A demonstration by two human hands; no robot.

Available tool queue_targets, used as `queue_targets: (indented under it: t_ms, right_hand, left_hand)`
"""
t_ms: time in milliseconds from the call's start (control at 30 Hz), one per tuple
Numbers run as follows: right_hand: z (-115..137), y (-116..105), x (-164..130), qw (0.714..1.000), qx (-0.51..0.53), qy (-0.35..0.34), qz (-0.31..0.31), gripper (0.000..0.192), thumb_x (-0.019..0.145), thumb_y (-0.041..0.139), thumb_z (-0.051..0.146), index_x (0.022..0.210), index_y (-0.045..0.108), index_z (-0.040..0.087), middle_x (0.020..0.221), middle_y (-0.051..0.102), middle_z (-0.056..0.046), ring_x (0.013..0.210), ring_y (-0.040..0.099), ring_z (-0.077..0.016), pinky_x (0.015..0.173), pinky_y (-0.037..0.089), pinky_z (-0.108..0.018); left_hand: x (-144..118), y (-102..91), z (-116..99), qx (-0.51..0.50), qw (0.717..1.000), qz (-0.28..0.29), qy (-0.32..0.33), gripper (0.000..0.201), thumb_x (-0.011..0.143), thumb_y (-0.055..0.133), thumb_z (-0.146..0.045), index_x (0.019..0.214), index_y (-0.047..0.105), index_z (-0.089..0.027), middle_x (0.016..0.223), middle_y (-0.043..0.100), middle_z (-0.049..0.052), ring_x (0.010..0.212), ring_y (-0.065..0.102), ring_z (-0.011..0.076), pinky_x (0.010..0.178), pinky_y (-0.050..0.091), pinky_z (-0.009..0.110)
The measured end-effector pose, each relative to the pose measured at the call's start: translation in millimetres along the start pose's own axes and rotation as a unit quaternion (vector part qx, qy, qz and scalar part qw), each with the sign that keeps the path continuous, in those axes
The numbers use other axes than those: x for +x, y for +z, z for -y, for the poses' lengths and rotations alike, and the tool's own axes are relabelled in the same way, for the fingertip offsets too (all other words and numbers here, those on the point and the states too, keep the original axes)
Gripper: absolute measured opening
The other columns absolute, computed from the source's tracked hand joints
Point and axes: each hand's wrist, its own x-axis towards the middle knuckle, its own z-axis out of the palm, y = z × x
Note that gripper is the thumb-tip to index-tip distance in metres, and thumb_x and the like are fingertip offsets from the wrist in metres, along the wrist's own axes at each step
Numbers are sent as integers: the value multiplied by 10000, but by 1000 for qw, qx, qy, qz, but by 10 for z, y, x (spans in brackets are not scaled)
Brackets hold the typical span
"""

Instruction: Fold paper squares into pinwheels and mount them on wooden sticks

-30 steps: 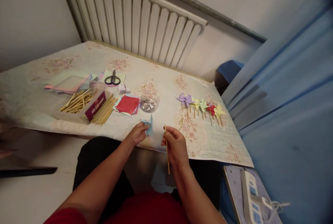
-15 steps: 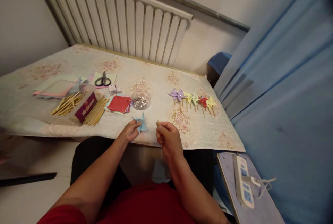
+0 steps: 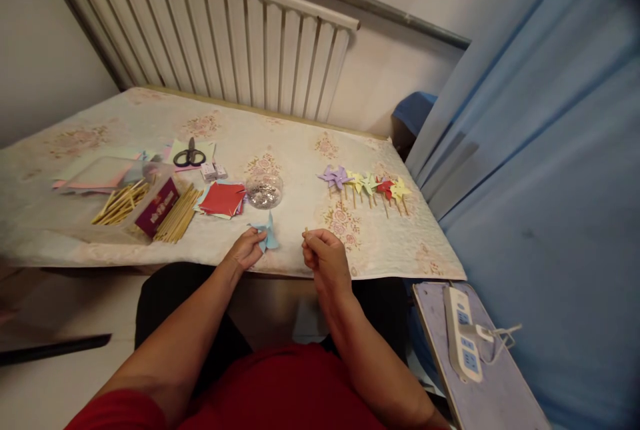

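Pinching a blue pinwheel (image 3: 267, 235), the left hand (image 3: 247, 249) could crease it (thin paper); right hand (image 3: 323, 258) grips a stick (image 3: 306, 231) beside it.

On the table (image 3: 300, 150) lay scissors (image 3: 189, 156) far left, loose sticks (image 3: 176, 214) beside red paper squares (image 3: 222, 199), a glass bowl (image 3: 264, 190), and finished pinwheels (image 3: 365, 183) to the right.

White radiator (image 3: 250, 50) (ribbed), blue curtain (image 3: 550, 150); floral table (image 3: 300, 150)
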Motion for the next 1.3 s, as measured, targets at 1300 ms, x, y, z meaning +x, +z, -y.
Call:
queue_targets:
  t_ms: [1300]
  right_hand:
    - [-123, -31, 109, 1000, 9, 15, -10, 184, 558, 730, 282, 609, 603, 159, 499, 551, 33, 420, 400, -56, 436, 208, -204]
  left_hand:
    - [78, -125, 49, -16, 999, 35, 8, 271, 622, 797, -39, 851, 667, -100, 702, 700, 30, 597, 654, 124, 633, 576, 244]
